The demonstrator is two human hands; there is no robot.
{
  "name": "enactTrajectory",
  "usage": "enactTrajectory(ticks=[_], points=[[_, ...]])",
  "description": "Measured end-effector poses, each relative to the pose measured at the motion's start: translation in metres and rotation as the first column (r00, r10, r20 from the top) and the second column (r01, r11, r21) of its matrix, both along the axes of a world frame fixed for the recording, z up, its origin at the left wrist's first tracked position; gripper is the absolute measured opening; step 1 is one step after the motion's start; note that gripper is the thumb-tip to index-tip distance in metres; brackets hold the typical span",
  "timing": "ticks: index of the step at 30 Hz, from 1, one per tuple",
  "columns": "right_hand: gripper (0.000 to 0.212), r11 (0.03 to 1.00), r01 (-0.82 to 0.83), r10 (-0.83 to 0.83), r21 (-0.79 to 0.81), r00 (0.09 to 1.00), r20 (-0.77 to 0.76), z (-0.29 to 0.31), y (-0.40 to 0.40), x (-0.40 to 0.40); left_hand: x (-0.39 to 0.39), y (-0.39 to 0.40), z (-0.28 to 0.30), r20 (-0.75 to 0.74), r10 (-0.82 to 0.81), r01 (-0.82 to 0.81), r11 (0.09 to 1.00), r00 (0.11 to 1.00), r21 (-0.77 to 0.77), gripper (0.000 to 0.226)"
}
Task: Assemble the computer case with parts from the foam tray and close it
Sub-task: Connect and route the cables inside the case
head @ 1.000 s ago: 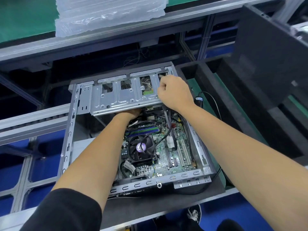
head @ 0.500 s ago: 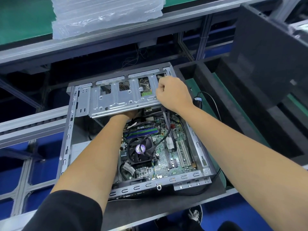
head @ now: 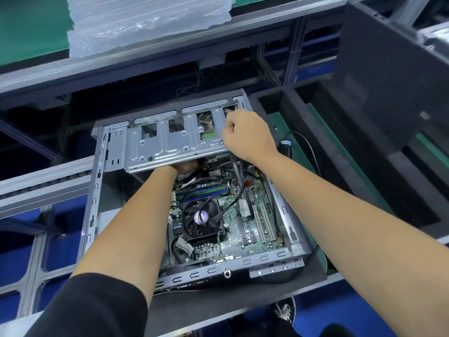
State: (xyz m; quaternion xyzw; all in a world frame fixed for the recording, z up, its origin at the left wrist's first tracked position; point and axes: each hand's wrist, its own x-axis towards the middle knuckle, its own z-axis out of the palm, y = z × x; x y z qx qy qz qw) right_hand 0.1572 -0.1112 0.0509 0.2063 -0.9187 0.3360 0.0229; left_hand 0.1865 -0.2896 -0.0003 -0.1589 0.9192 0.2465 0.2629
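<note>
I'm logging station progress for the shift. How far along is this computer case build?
Done: motherboard with its fan sits inside the open case. In hand: right hand grips the drive cage while the left hand reaches beneath it. Left: no side cover on the case yet.

computer case [head: 97,190] bare grey steel | drive cage [head: 170,142] silver-grey, punched holes | motherboard [head: 252,229] green | RAM slots [head: 201,190] blue and green stripes | CPU fan [head: 201,220] black, purple hub sticker | foam tray [head: 340,147] black over green | sleeve [head: 92,307] black, lower left | plastic bags [head: 145,23] clear, upper left
</note>
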Motion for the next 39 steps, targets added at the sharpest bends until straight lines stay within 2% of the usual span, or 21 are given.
enactTrajectory(ticks=[1, 3, 5, 7, 8, 11, 17, 20, 22, 24, 26, 28, 30, 32, 35, 39], points=[[0.022, 1.0, -0.001, 0.001, 0.003, 1.0, 0.002, 0.0, 0.0, 0.0, -0.002, 0.001, -0.002, -0.006, 0.036, -0.036, 0.999, 0.999, 0.039, 0.024], [0.023, 1.0, -0.003, 0.003, 0.0, 1.0, 0.01, 0.0, 0.0, 0.0, 0.001, 0.005, 0.003, 0.007, 0.044, -0.044, 0.999, 0.999, 0.023, 0.024], [0.022, 1.0, -0.001, 0.001, 0.0, 1.0, 0.018, 0.001, 0.0, 0.0, 0.003, 0.003, -0.001, -0.054, 0.038, -0.039, 0.999, 0.998, -0.014, 0.02], [0.019, 1.0, 0.003, -0.003, 0.0, 1.0, 0.026, 0.001, 0.001, 0.001, 0.003, 0.0, -0.004, -0.133, 0.108, -0.119, 0.99, 0.985, -0.072, 0.036], [0.018, 1.0, 0.004, -0.004, 0.002, 1.0, 0.028, 0.002, 0.001, 0.002, 0.004, 0.001, -0.003, -0.142, 0.1, -0.113, 0.99, 0.985, -0.086, 0.037], [0.014, 1.0, 0.004, -0.004, 0.009, 1.0, 0.029, 0.003, 0.001, 0.002, 0.003, 0.013, 0.006, -0.017, -0.004, 0.003, 0.997, 1.0, -0.074, 0.027], [0.014, 1.0, 0.014, -0.014, 0.019, 0.999, 0.036, 0.004, 0.002, 0.003, 0.011, 0.016, 0.007, 0.072, 0.008, 0.001, 0.992, 0.997, -0.13, 0.046], [0.013, 1.0, 0.02, -0.02, 0.011, 0.999, 0.047, 0.005, 0.002, 0.003, 0.013, 0.017, 0.009, 0.116, -0.008, 0.017, 0.997, 0.993, -0.077, 0.035], [0.013, 1.0, 0.02, -0.021, 0.009, 0.998, 0.055, 0.006, 0.002, 0.003, 0.01, 0.016, 0.009, 0.102, 0.034, -0.032, 0.999, 0.994, -0.022, 0.034], [0.012, 1.0, 0.014, -0.015, 0.009, 0.998, 0.059, 0.007, 0.002, 0.003, 0.013, 0.017, 0.014, 0.127, -0.011, 0.008, 1.0, 0.992, 0.028, 0.033], [0.012, 1.0, 0.012, -0.012, 0.007, 0.998, 0.059, 0.008, 0.003, 0.004, 0.016, 0.02, 0.015, 0.193, -0.036, 0.02, 0.996, 0.981, 0.086, 0.021], [0.013, 1.0, 0.01, -0.01, 0.008, 0.999, 0.053, 0.008, 0.003, 0.004, 0.018, 0.023, 0.012, 0.244, -0.075, 0.074, 0.997, 0.967, 0.014, 0.036], [0.014, 1.0, 0.002, -0.003, 0.012, 0.999, 0.045, 0.008, 0.003, 0.005, 0.018, 0.023, 0.005, 0.155, -0.058, 0.083, 0.984, 0.986, -0.161, 0.038], [0.016, 1.0, -0.004, 0.003, 0.014, 0.999, 0.043, 0.007, 0.003, 0.004, 0.018, 0.026, 0.008, 0.099, 0.012, 0.013, 0.97, 0.995, -0.241, 0.044], [0.018, 1.0, -0.007, 0.007, 0.015, 0.999, 0.035, 0.007, 0.003, 0.005, 0.017, 0.031, 0.01, 0.16, -0.115, 0.157, 0.947, 0.98, -0.281, 0.051], [0.015, 1.0, -0.012, 0.011, 0.015, 0.999, 0.038, 0.007, 0.003, 0.004, 0.014, 0.025, 0.005, 0.124, -0.074, 0.103, 0.964, 0.99, -0.246, 0.036]])
